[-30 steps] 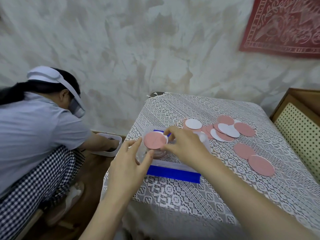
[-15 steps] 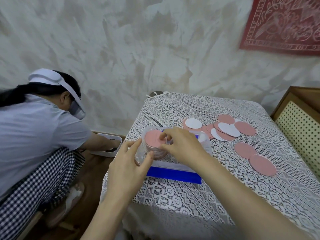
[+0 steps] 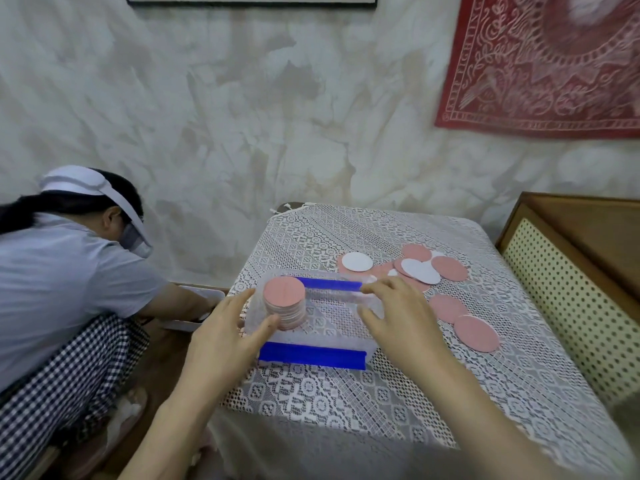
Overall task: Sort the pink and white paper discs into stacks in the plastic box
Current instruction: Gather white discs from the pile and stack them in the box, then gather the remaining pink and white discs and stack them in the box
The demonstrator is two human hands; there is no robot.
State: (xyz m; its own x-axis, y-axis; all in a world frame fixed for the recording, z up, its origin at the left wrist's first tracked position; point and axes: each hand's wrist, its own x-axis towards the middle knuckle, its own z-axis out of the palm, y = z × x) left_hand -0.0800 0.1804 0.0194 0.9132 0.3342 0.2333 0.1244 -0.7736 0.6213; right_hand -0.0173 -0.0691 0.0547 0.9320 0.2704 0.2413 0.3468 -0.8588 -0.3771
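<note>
Left hand lies with straight, spread fingers against the left end of the clear plastic box, thumb by the pink stack standing inside that end. Right hand rests relaxed on the box's right end, holding nothing. Loose pink discs and white discs lie on the lace tabletop to the right.

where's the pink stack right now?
Head view: the pink stack stands at the left end of the plastic box, close to the left hand; loose discs lie right of the box.
</note>
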